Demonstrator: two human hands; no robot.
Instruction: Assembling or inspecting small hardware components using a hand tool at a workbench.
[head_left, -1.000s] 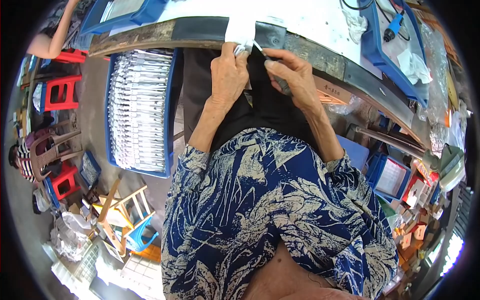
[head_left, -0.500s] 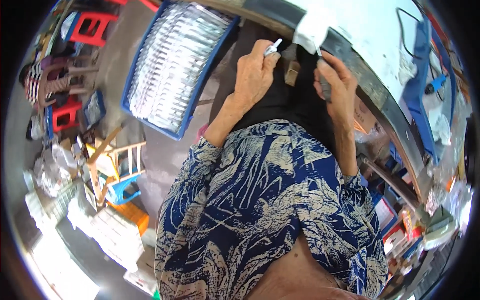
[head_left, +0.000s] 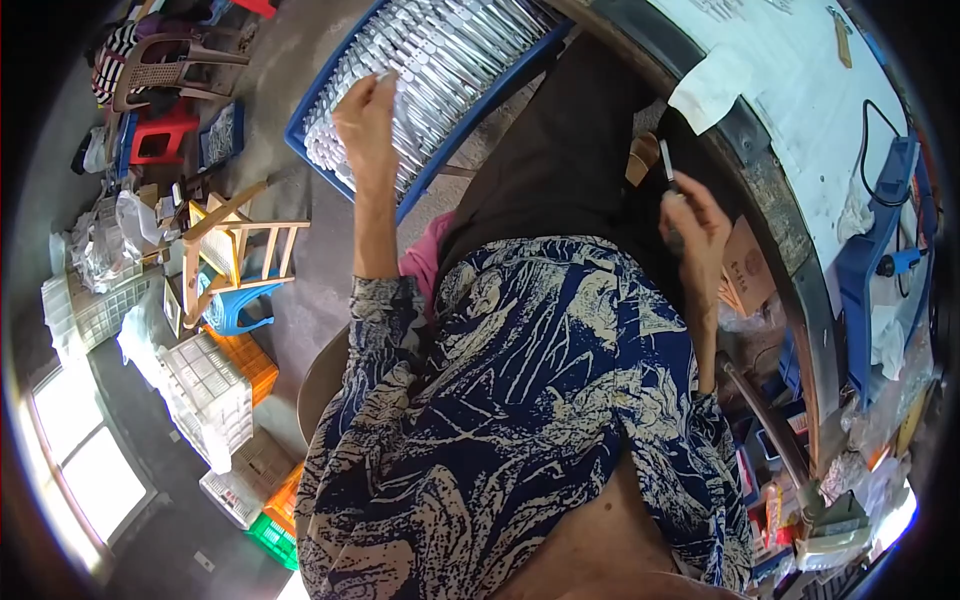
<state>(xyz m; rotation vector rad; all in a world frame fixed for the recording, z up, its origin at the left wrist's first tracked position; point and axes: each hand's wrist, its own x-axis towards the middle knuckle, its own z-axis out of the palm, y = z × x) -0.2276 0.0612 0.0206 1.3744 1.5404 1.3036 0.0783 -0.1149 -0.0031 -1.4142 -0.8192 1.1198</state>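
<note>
My left hand is raised over the near side of a blue tray, its fingers pinched together. A small pale bit shows at the fingertips, too small to make out. Many slim silvery metal pieces lie packed in rows in the tray. Beside the bench edge, my right hand is closed round a narrow-bladed tool whose blade points away from me; the hand mostly hides its handle. A small wooden block is just left of the blade. A white cloth hangs over the bench edge.
The pale-topped bench curves along my right, bearing a blue holder with a black cable. To the left are a wooden frame chair, a red stool, a brown chair and stacked crates. A person sits at far left.
My left hand has moved left from over my lap to the tray. The white-and-silver piece it held no longer shows clearly. My right hand has drawn back slightly from the cloth with its tool.
</note>
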